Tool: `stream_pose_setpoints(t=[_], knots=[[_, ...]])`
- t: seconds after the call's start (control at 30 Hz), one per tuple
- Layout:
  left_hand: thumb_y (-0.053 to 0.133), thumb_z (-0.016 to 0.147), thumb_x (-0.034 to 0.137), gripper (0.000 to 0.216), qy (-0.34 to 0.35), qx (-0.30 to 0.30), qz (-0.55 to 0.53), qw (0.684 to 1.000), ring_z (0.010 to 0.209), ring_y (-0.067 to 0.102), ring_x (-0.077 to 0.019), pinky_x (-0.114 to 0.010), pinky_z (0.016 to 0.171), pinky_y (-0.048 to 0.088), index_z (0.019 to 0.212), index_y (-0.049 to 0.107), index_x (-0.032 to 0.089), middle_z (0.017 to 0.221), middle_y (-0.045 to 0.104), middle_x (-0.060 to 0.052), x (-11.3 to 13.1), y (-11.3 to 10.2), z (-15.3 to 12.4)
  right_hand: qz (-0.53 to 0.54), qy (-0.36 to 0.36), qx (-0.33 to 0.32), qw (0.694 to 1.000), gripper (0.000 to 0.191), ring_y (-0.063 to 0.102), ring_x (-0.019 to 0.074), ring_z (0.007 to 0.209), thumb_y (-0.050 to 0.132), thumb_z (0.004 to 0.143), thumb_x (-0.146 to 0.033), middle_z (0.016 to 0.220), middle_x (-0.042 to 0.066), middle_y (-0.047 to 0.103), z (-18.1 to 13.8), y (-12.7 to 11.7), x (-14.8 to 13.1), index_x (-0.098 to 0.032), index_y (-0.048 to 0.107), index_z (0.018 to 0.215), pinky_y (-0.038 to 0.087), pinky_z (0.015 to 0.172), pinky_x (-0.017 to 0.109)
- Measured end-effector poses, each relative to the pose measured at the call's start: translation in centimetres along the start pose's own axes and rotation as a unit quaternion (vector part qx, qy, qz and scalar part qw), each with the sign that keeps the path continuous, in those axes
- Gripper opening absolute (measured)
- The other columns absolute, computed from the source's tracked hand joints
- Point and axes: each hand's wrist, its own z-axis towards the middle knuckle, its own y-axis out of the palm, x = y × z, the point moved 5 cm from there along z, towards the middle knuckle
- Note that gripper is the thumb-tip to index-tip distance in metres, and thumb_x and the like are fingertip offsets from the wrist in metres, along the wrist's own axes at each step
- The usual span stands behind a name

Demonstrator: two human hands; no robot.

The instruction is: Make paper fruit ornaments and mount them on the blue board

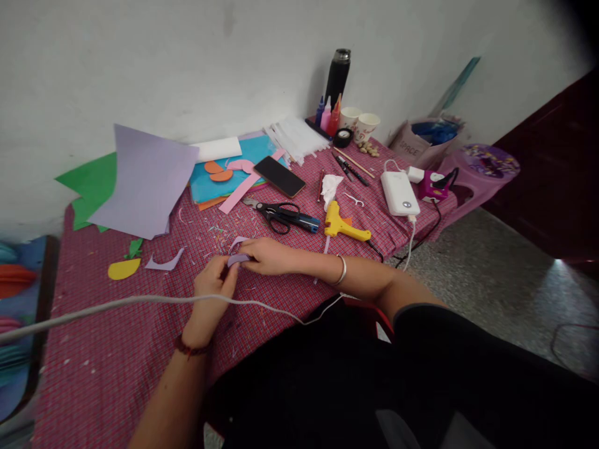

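Both my hands meet over the red checked tablecloth [116, 368], pinching a small lilac paper piece [238, 258] between them. My left hand [213, 288] grips its near end with closed fingers. From the right, my right hand [266, 255], with a silver bangle on its wrist, presses down on the piece with curled fingers. Just beyond the hands lie black scissors [283, 215] and a yellow glue gun [344, 226].
A white cable [140, 300] crosses in front of my left wrist. Lilac sheet [145, 181], green paper, a yellow cutout [124, 269], a phone [279, 176], a power bank [399, 193], cups, paint bottles and a black flask [337, 75] crowd the far side by the wall.
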Motion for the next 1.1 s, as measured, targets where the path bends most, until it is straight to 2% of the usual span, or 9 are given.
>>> stream_pose_setpoints(t=[0.13,0.3,0.47,1.1], knots=[[0.054,0.09,0.03,0.014,0.001,0.049,-0.011,0.999,0.067,0.054,-0.0136,-0.027,0.063,0.041,0.083,0.06,0.019,0.075,0.059,0.001,0.6,-0.7,0.0,0.011,-0.005,0.034,0.999,0.008,0.057,0.0153,0.085,0.053,0.091,-0.012,0.092,0.007,0.062,-0.1,-0.8,-0.4,-0.011,0.061,0.091,0.043,0.08,0.027],[0.053,0.088,0.027,0.014,0.005,0.003,-0.015,1.0,0.065,0.051,-0.0138,-0.027,0.062,0.04,0.077,0.057,0.02,0.072,0.057,0.0,0.5,-0.2,0.2,0.001,-0.004,0.026,1.0,0.007,0.056,0.0149,0.081,0.054,0.089,-0.012,0.088,0.005,0.06,-0.1,-0.3,0.0,-0.013,0.06,0.086,0.043,0.079,0.027],[0.053,0.088,0.025,0.011,-0.003,-0.03,0.0,1.0,0.063,0.051,-0.0138,-0.026,0.061,0.04,0.079,0.058,0.02,0.072,0.058,0.0,-0.1,0.3,0.2,-0.008,-0.005,0.013,1.0,0.006,0.056,0.0155,0.08,0.054,0.089,-0.014,0.088,0.006,0.06,-0.1,0.2,0.3,-0.013,0.06,0.086,0.043,0.079,0.029],[0.054,0.086,0.025,0.009,0.015,-0.054,0.018,0.998,0.067,0.055,-0.0154,-0.027,0.062,0.04,0.081,0.06,0.02,0.074,0.062,-0.001,-0.2,0.6,0.1,-0.067,0.001,-0.027,0.997,0.01,0.059,0.019,0.092,0.054,0.092,-0.017,0.097,0.01,0.064,-0.3,0.4,-0.5,-0.011,0.062,0.095,0.045,0.084,0.032]])
